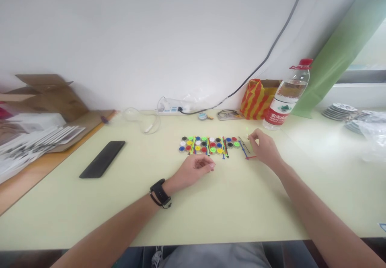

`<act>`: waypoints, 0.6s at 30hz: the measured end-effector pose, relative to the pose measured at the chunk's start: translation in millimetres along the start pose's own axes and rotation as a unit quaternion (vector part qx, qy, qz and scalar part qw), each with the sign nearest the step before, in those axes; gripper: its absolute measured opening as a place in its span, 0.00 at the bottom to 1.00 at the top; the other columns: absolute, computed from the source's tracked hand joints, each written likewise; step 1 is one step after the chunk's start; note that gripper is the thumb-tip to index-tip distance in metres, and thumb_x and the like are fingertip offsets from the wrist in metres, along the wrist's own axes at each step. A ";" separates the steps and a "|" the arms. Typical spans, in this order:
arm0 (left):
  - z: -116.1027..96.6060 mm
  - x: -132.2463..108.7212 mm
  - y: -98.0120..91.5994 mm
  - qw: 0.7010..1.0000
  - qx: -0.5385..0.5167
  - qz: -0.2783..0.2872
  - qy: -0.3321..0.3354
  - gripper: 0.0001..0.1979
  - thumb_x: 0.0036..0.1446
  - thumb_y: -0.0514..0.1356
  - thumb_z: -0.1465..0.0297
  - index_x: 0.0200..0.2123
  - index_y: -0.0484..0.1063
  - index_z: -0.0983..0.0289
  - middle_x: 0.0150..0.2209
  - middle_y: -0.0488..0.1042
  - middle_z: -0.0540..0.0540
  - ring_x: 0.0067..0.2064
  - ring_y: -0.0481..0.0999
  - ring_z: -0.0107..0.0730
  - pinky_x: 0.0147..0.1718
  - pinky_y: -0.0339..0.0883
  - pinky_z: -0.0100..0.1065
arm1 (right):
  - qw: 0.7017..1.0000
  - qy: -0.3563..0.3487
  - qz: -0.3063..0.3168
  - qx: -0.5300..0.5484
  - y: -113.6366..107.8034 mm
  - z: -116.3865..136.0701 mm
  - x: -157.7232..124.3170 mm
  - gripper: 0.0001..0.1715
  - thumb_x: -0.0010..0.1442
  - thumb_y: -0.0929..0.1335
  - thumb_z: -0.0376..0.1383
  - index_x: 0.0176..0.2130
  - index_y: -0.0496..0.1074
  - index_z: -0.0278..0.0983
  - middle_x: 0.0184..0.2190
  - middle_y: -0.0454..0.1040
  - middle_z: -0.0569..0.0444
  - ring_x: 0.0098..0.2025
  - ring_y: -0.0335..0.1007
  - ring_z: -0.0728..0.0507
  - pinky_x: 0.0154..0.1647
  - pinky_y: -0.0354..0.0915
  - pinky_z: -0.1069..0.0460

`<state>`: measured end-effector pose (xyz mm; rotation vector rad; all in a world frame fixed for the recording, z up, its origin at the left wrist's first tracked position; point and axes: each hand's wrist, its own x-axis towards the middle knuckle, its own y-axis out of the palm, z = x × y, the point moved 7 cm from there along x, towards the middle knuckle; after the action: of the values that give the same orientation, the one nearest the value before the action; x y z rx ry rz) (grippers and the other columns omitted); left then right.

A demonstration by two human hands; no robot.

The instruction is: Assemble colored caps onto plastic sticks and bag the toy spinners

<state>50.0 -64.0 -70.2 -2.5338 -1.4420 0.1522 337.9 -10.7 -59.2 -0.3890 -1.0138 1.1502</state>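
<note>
The fingers of the right hand (pixel 265 147) are bent in close to the thumb, with a blurred light-green sliver (pixel 247 130) just beyond the tips; I cannot tell whether they are clamped on it. The fingers of the left hand (pixel 193 171) curl toward the thumb in front of the discs; whether those tips meet or hold anything, I cannot tell.

The largest thing is the pale yellow-green bench (pixel 181 211). Near its far edge stands a clear plastic water bottle (pixel 288 95) with a red cap and a red-and-white label, beside a red-and-yellow striped bag (pixel 256 101). Toward the left edge lies a flat black rectangular object (pixel 102 159).

Closer to the far edge than to the near edge sits a patch of small round discs (pixel 197 143) with coloured tops: blue, white, black, yellow, green and red. They lie in close rows, split into four groups. Thin coloured plastic sticks (pixel 208 146) run between the groups, green, yellow, blue and red among them. Just right of the discs lie a slim blue stick (pixel 243 149), a slim dark stick (pixel 244 144) and a short red stick (pixel 250 157), whose end is near the right hand.

The sticks overlap too tightly to count, markings on the discs are too small to read, and both forearms are cut off below.
</note>
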 end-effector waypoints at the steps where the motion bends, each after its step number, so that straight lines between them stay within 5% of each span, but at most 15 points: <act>1: 0.0 0.0 0.0 1.000 0.001 0.000 0.000 0.15 0.61 0.67 0.57 0.39 0.79 0.64 0.37 0.81 0.58 0.40 0.79 0.36 0.43 0.72 0.36 | 1.000 -0.002 -0.012 0.024 -1.7 0.7 1.1 0.09 0.67 0.64 0.41 0.35 0.65 0.41 0.35 0.79 0.48 0.39 0.75 0.39 0.43 0.66 0.45; 6: -0.9 -0.2 0.5 1.000 0.001 0.000 0.002 0.15 0.61 0.67 0.57 0.39 0.80 0.64 0.37 0.81 0.58 0.40 0.79 0.36 0.43 0.72 0.36 | 0.989 0.028 -0.042 0.142 -11.4 -2.3 5.0 0.20 0.65 0.66 0.47 0.51 0.72 0.39 0.39 0.80 0.48 0.42 0.77 0.39 0.46 0.72 0.42; 13: -3.2 -0.5 -0.1 1.000 0.000 -0.006 0.005 0.15 0.60 0.67 0.56 0.38 0.80 0.64 0.36 0.81 0.57 0.38 0.79 0.36 0.41 0.73 0.36 | 0.950 0.084 0.003 0.301 -9.8 3.8 0.8 0.23 0.57 0.74 0.55 0.40 0.77 0.39 0.42 0.82 0.45 0.46 0.79 0.36 0.44 0.75 0.42; 18: -1.7 -0.5 -0.2 1.000 -0.002 -0.004 0.004 0.15 0.60 0.67 0.57 0.38 0.80 0.64 0.37 0.81 0.58 0.39 0.80 0.37 0.42 0.73 0.37 | 0.940 0.105 0.034 0.322 -1.2 5.4 -2.0 0.23 0.54 0.77 0.53 0.40 0.78 0.39 0.41 0.84 0.45 0.45 0.81 0.37 0.50 0.75 0.41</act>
<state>50.0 -64.6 -68.5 -2.5294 -1.4500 0.1382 334.0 -14.2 -56.5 -0.0173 -0.3991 1.3962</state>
